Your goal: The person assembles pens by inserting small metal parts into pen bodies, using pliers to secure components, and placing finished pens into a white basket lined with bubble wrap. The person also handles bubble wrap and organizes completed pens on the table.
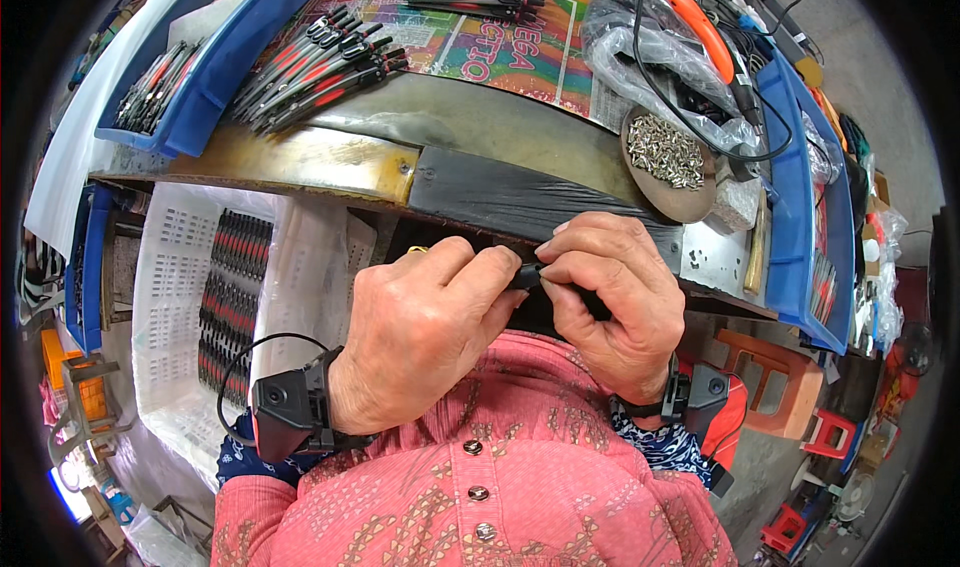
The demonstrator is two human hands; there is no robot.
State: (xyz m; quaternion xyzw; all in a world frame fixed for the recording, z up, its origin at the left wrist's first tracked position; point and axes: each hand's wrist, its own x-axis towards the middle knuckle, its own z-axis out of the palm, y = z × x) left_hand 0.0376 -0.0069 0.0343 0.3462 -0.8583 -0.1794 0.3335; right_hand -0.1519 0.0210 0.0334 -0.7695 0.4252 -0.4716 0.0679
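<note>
- I've got a small black piece (pixel 526 275) between both hands, just off the tabletop's (pixel 430 107) near edge.
- Left hand (pixel 415 312): grip pinching its left end.
- Right hand (pixel 622 302): grip on its right end, fingertips.
- Dish (pixel 686 205) of metal bits (pixel 665 152), tabletop, right.
- Red-black pieces (pixel 320 72) piled left.
- White basket (pixel 165 307), lower left, holding rows of more.

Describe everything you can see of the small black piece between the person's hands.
The small black piece looks short and smooth, possibly plastic. The left hand and right hand pinch it roughly crosswise between them, near the workbench. They cover part of it, so its full shape and any separate parts cannot be made out.
</note>
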